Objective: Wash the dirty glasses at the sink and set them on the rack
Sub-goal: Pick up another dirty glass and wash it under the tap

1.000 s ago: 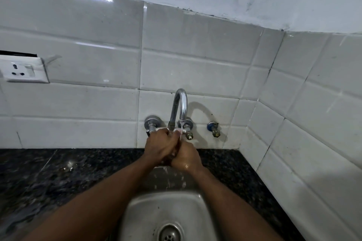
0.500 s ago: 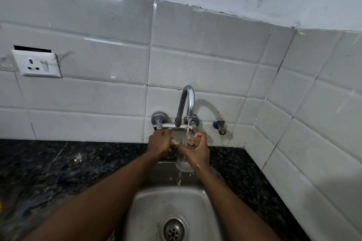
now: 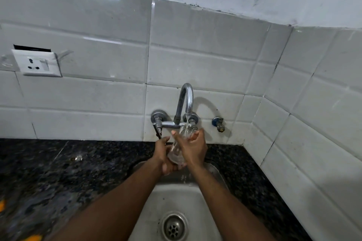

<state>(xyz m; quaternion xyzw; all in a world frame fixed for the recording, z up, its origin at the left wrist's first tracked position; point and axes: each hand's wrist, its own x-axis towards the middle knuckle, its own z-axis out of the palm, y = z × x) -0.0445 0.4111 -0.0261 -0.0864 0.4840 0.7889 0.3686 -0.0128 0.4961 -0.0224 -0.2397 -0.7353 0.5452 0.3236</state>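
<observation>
Currently over the sink [image 3: 176, 197], forearms converge forward. Left hand [image 3: 163, 154] cups the glass [image 3: 177, 150] at its base, fingers curled under; right hand [image 3: 194, 148] wraps its upper side near the rim. Glass sits tilted, mouth up under the tap [image 3: 185, 100], probably so the stream [image 3: 187, 121] fills it and overflow drops into the sink.

No text legible anywhere, wall socket [image 3: 37, 63], tap [image 3: 185, 101], tiles [image 3: 195, 64] all unmarked
</observation>
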